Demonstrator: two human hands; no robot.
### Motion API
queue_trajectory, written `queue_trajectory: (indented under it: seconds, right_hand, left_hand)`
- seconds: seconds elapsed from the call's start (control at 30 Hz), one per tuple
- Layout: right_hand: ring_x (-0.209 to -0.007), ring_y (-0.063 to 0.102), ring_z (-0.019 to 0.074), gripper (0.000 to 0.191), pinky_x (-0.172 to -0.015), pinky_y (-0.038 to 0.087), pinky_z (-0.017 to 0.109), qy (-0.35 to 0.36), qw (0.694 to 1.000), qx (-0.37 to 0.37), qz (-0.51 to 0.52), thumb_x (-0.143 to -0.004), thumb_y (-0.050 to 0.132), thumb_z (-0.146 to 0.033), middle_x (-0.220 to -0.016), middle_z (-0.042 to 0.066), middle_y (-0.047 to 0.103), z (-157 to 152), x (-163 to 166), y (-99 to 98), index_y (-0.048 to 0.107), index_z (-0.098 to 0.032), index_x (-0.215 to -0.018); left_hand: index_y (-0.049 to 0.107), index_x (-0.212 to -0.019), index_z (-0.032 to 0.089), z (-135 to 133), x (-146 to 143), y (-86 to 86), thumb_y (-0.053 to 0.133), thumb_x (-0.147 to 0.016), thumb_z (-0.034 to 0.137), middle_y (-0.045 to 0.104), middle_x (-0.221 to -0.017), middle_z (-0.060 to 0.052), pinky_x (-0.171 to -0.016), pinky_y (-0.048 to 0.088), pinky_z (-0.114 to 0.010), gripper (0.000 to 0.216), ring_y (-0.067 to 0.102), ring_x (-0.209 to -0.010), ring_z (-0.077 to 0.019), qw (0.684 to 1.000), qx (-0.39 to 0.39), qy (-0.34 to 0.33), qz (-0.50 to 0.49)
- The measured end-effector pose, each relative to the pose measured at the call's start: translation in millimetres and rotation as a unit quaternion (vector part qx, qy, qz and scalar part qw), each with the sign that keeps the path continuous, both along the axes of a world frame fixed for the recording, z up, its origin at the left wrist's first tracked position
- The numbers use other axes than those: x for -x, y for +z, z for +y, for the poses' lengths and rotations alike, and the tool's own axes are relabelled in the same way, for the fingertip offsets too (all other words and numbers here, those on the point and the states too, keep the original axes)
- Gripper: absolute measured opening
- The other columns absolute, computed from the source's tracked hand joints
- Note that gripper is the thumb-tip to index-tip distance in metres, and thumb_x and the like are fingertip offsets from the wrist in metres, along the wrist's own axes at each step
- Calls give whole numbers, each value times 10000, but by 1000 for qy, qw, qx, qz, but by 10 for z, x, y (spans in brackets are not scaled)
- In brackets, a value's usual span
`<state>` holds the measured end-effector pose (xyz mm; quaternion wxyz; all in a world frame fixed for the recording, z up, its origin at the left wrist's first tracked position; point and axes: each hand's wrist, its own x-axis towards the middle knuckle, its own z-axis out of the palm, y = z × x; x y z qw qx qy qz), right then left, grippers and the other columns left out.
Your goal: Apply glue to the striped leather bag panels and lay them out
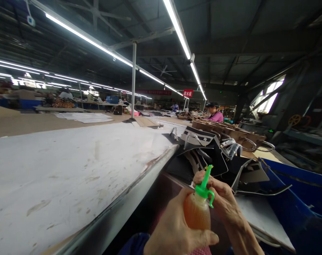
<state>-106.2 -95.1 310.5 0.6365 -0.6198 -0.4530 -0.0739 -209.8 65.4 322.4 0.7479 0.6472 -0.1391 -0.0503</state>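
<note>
- Head view, left hand (pixel 174 226): comes up from the bottom edge, dark blue sleeve (pixel 135 244) at the wrist, back of hand toward the camera. Fingers wrapped round the bottle (pixel 198 214); one digit lies across its lower part, tip pointing right. Other fingertips hidden behind it.
- Right hand (pixel 223 196): reaches in from lower right, bare forearm slanting up and left. Fingers bent and bunched close at the nozzle (pixel 206 177), partly behind it. Cannot tell whether they grip it; tips hidden.
- Bottle: low, right of centre, in the left hand, just off the table's near edge. Clear, ribbed, amber liquid inside. Near upright, green nozzle leaning a little right, small hooked tab on the right side.
- Table (pixel 57 170): white, stained top, left of both hands.
- Black bags (pixel 207 156): heaped just beyond the right hand, pale trim, some handles wrapped in clear plastic.
- Blue bin (pixel 288 198): right of the right forearm.
- Brown bags (pixel 230 136): in a row behind the black ones.
- Co-worker (pixel 216 117): pink top, dark cap, beyond the brown bags.
</note>
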Motion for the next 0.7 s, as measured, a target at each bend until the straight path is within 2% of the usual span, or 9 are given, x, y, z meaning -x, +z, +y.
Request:
queue_trajectory:
  seconds: [0.17,0.3,0.4,0.53,0.7]
  right_hand:
    - [-773,540,160,348,-688,470,242,20,1000,11,9,-910,631,-595,-885,43,616,0,9,3,760,-272,-921]
    - [-771,523,168,376,-680,454,259,17,1000,3,8,-912,621,-604,-875,54,606,-8,24,-5,750,-252,-877]
    - [-792,539,185,350,-695,458,279,16,1000,4,6,-910,636,-582,-889,65,612,-15,23,-4,765,-257,-904]
    - [-781,534,186,372,-692,451,289,15,1000,10,14,-899,638,-604,-877,64,603,-19,17,21,758,-253,-884]
    - [-772,534,183,330,-670,443,293,54,999,-1,-4,-921,630,-566,-875,66,618,4,-54,5,768,-266,-909]
  left_hand:
    - [632,-1228,199,4,-41,-76,869,-595,199,650,-1026,20,-750,444,-251,677,524,-828,-133,999,7,-17,-34]
    - [642,-1219,188,9,-62,-92,876,-572,199,647,-987,20,-737,432,-261,688,521,-811,-136,999,28,-30,-24]
    - [637,-1250,182,11,-72,-82,877,-573,191,658,-1041,4,-757,437,-263,719,525,-837,-142,999,29,-28,-30]
    - [635,-1204,161,16,-84,-66,868,-524,135,620,-899,37,-671,417,-225,719,500,-756,-110,997,56,-51,2]
    - [639,-1180,146,13,-97,-56,861,-511,74,589,-850,56,-633,398,-204,708,457,-718,-85,995,75,-71,-5]
